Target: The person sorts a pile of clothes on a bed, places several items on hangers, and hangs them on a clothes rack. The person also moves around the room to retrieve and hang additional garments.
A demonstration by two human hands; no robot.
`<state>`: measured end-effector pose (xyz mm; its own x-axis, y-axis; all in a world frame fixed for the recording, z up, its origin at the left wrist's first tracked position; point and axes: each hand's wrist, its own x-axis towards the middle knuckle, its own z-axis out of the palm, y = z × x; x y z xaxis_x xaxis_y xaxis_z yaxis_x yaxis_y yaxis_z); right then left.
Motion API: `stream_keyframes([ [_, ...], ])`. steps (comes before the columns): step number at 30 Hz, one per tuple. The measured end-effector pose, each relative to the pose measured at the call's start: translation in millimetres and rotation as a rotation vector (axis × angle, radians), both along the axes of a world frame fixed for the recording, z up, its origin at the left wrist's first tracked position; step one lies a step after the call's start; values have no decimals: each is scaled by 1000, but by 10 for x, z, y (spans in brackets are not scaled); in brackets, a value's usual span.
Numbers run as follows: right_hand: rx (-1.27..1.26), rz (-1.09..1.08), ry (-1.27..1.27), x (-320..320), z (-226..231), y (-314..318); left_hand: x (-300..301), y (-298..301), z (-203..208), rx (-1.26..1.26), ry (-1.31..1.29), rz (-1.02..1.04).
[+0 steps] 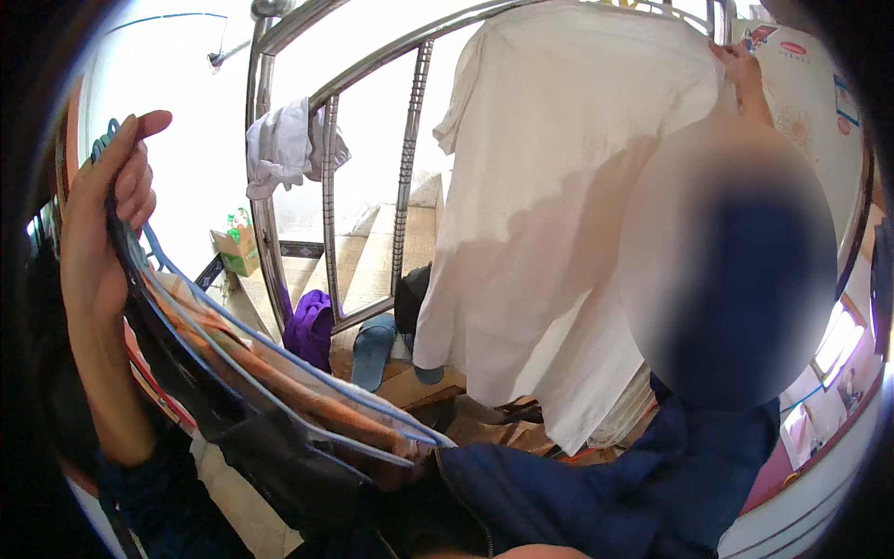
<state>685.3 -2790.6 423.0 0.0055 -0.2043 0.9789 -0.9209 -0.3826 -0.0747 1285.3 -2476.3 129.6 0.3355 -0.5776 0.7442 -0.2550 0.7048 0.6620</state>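
Observation:
My left hand (107, 191) is raised at the left, its fingers wrapped round the hooks of several blue clothes hangers (219, 298). Clothes in orange (237, 349) and black hang from them, slanting down toward my dark jacket (549, 489). At the upper right, my right hand (738, 67) pinches the shoulder edge of a white shirt (559, 158). The shirt hangs spread out before the metal railing, its hem low down. A blurred oval covers most of my right forearm.
A metal stair railing (407, 168) rises behind the shirt, with a pale cloth (279, 144) draped over it. Below lie a purple cloth (309, 328) and blue slippers (374, 349). A small box (237, 250) stands by the steps. A white fridge-like panel (815, 102) is at the right.

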Motion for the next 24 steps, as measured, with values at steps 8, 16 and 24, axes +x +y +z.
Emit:
stream_keyframes([
  [8, -30, 100, -57, 127, -58, 55, -38, 7, -6, 49, -22, 128],
  [16, -131, -1, -94, -79, 168, 61, -345, -121, -1, 99, 6, 25],
  [24, -90, 340, -210, -248, -153, -529, -571, -508, -187, 222, -55, 10],
])
